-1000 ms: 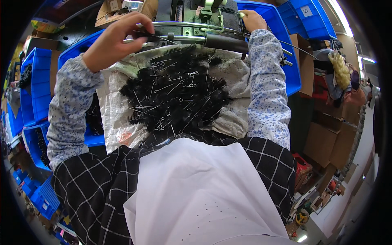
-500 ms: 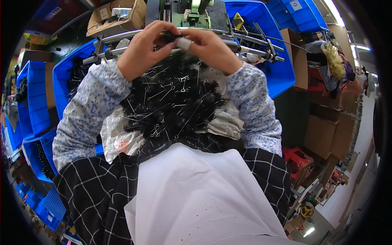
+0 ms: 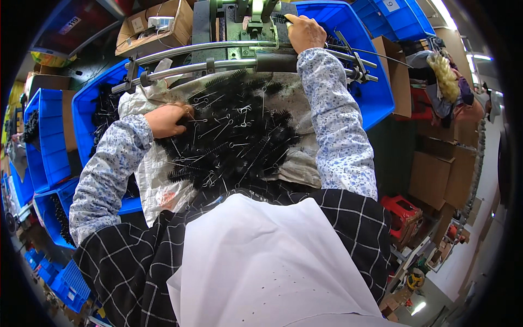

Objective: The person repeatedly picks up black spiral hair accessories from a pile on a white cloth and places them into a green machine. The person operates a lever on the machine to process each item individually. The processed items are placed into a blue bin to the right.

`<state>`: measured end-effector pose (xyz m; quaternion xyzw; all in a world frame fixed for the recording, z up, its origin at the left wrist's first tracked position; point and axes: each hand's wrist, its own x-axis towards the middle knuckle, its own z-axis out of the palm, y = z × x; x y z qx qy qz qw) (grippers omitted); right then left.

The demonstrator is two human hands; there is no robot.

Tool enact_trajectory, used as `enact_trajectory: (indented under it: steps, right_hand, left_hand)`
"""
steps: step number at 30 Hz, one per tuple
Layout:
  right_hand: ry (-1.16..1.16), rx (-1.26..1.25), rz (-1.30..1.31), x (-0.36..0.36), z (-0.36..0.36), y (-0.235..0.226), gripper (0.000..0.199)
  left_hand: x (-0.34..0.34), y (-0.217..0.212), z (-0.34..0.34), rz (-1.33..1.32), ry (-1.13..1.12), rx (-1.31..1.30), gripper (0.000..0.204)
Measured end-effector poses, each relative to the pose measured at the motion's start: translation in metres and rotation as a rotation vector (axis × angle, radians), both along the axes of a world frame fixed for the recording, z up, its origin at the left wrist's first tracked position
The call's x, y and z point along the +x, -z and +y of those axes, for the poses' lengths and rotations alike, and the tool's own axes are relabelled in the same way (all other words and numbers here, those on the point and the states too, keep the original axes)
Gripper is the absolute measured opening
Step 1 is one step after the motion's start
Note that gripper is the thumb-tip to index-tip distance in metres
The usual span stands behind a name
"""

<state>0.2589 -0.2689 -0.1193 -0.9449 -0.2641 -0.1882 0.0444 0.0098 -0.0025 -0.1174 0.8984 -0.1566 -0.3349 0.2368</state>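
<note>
Left hand (image 3: 168, 120) fingertips buried among brushes (image 3: 234, 136)

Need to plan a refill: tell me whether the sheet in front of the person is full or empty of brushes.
Full: black wire-handled brushes lie heaped across the pale sheet, with the left hand resting on the pile.

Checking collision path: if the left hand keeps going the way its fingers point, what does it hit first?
The left hand points right into the pile of black wire brushes; its fingers are already at the pile's edge, though depth is unclear.

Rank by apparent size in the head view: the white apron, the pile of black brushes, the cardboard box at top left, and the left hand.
1. White apron, though it lies nearest the camera.
2. Pile of black brushes.
3. Cardboard box.
4. Left hand.
</note>
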Motion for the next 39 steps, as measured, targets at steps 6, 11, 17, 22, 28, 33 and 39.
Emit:
enact_trajectory:
  steps: [6,11,17,22,28,33,39]
  right_hand:
    - [-0.011,0.044,0.049,0.0,0.003,0.001,0.026]
    - [-0.03,0.011,0.073,0.018,0.001,0.014,0.026]
    - [0.052,-0.05,0.033,0.005,-0.007,0.002,0.045]
    - [0.063,0.066,0.079,0.007,-0.019,0.017,0.04]
    - [0.024,0.141,0.045,-0.004,0.008,0.02,0.027]
    - [0.051,0.093,0.003,-0.023,0.045,0.013,0.017]
    - [0.051,0.05,0.055,-0.026,0.043,0.006,0.02]
  left_hand:
    - [0.005,-0.012,0.005,-0.023,-0.027,-0.066,0.029]
    - [0.005,-0.028,0.006,-0.162,-0.207,-0.182,0.038]
    - [0.016,-0.064,0.008,-0.218,-0.242,-0.16,0.033]
    - [0.02,-0.084,0.007,-0.327,-0.276,-0.282,0.023]
    - [0.029,-0.091,0.011,-0.336,-0.35,-0.408,0.024]
    - [0.03,-0.102,0.007,-0.381,-0.268,-0.452,0.021]
    - [0.023,-0.099,0.009,-0.385,-0.306,-0.383,0.025]
